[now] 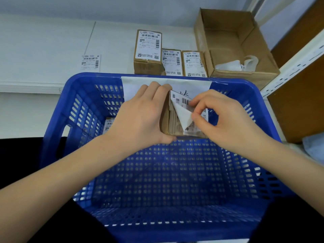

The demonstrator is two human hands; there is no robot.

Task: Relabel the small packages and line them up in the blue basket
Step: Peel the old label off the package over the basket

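Note:
My left hand [140,116] grips a small cardboard package [172,123] held above the blue basket [57,123]. My right hand [226,120] pinches the package's white shipping label [183,118], whose left part is peeled up and folded over, showing its blank back. One labelled package [109,124] lies inside the basket at its far left, mostly hidden behind my left hand. Three more labelled packages [148,51] [171,62] [194,64] stand on the white table behind the basket.
An open cardboard box [233,42] with crumpled white backing paper stands at the back right. A loose label [90,62] lies on the table at the back left. A white sheet [129,88] hangs over the basket's far rim. Shelving rises on the right.

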